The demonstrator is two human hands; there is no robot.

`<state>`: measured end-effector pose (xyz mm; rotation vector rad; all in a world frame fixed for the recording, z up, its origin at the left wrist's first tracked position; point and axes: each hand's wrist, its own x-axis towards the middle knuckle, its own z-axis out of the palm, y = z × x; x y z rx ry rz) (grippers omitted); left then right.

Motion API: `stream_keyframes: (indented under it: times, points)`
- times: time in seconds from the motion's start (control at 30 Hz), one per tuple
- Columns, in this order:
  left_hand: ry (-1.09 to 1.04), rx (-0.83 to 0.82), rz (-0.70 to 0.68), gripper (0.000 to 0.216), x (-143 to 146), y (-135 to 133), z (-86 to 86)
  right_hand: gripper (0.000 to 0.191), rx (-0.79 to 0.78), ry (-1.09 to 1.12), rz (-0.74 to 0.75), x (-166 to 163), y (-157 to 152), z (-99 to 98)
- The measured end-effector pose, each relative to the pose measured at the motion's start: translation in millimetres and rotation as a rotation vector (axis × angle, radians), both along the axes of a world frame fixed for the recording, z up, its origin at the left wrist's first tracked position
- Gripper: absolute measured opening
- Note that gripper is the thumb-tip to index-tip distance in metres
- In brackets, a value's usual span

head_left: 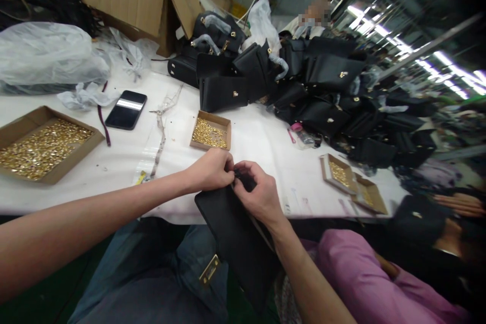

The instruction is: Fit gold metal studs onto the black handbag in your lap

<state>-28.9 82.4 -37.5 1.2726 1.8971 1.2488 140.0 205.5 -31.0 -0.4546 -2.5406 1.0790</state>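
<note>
Head view: left hand (210, 169), right hand (260, 196) pinch black bag (237, 243); pinched spot hidden.

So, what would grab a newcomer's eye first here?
Probably the heap of black handbags piled across the far right of the white table, and the cardboard tray glittering with small gold pieces at the left edge. Up close, the left hand and right hand pinch the top edge of a black bag over the person's lap.
</note>
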Motion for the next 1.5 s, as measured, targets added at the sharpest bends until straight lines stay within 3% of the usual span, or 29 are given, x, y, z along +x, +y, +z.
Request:
stream_keyframes:
  times: [0.07,0.2,0.37,0.57,0.7,0.9,1.2,1.4,1.5]
  points:
    - [-0.041,-0.001,0.007,0.008,1.8,-1.3,0.0,0.031,-0.002,0.004,-0.017,-1.2,0.5,0.3]
    - [-0.068,0.030,-0.007,0.034,7.1,-5.6,1.3,0.033,-0.070,0.013,-0.021,-1.7,0.4,2.1]
    - [0.015,0.022,0.007,0.015,14.6,-8.9,11.1,0.025,-0.141,0.038,0.038,0.0,-0.6,19.2]
    - [-0.083,-0.044,0.119,0.029,20.4,-14.3,28.5,0.032,-0.052,-0.025,0.246,-12.2,16.0,56.6]
    - [-0.066,-0.061,0.167,0.036,21.6,-20.1,19.5,0.041,-0.063,-0.048,0.379,-21.8,22.7,53.8]
    - [-0.068,-0.075,0.163,0.039,25.9,-17.7,5.5,0.036,-0.185,0.007,0.283,-11.0,22.7,27.1]
    - [-0.328,-0.107,0.123,0.037,9.5,-12.2,-16.5,0.034,-0.318,-0.029,0.230,-6.3,26.3,23.7]
    - [-0.417,-0.139,0.115,0.029,10.2,-11.6,-8.7,0.030,-0.025,-0.209,0.037,0.0,19.5,33.7]
    - [-0.455,-0.154,0.114,0.030,11.9,-11.4,-4.8,0.024,-0.059,-0.199,0.063,4.3,20.6,34.0]
